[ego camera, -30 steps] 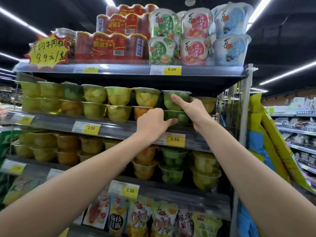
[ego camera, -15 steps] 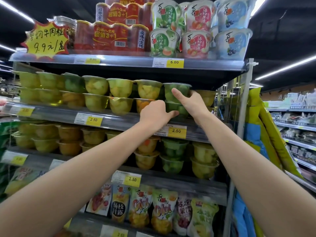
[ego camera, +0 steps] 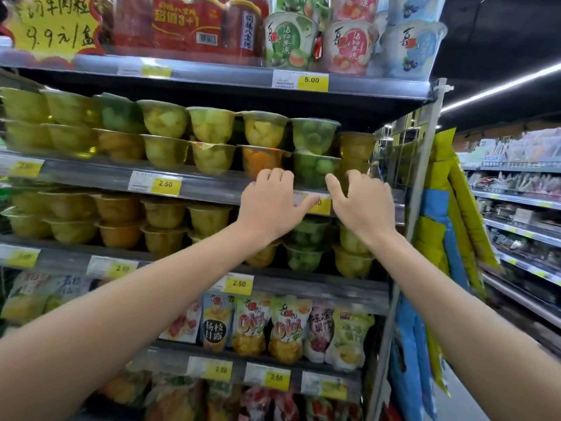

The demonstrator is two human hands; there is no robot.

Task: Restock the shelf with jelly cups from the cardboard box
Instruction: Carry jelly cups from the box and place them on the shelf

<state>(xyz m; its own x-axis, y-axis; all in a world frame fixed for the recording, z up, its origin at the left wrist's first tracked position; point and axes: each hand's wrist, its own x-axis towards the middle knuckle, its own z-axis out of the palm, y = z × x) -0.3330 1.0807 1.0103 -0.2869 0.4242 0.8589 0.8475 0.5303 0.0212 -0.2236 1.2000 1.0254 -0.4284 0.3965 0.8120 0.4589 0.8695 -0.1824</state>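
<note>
At the shelf edge, left hand and right hand hover apart, fingers loosely curled, holding nothing; green jelly cups stand stacked two high just behind them.

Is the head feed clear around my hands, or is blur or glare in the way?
Head view: the green jelly cups at centre are fairly sharp, no glare; the left-edge cups and price tag are smeared; the top shelf shades the gap beneath.

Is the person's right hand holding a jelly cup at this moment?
No, the right hand is empty, its fingers spread before the shelf edge, beside the stacked green jelly cups.
</note>
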